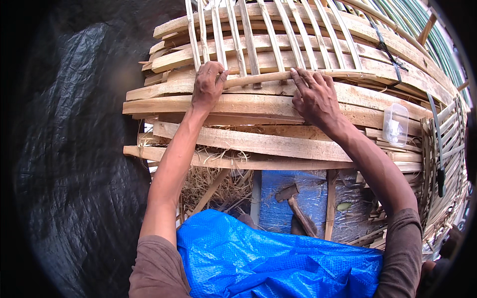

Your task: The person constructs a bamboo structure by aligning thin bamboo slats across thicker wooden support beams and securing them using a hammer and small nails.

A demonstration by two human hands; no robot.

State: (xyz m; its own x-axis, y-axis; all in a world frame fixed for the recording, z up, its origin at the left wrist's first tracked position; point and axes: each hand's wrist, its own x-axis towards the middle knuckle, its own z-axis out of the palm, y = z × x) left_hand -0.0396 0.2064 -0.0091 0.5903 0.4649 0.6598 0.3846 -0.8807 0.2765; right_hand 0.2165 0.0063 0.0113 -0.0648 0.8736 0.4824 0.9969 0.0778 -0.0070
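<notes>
A thin bamboo strip [258, 78] lies crosswise along the near ends of several parallel pale slats [275, 42], which run away from me over stacked wooden boards. My left hand [208, 87] is closed round the strip's left end, by the leftmost slats. Farther right, my right hand [317, 97] grips the same strip, fingers bent over it near its middle. Beyond that hand the strip reaches on to the right and tapers. Directly below both hands is the board stack [248, 105]. My palms hide parts of the strip.
A hammer [297, 211] lies low among blue sheeting, near shavings [226, 191]. On the right are a clear plastic box [396, 125] and a dark-handled blade-like tool [438, 149]. Black sheeting [74, 164] covers the left; a blue tarp [258, 258] drapes my lap. Green poles [412, 30] lie far right.
</notes>
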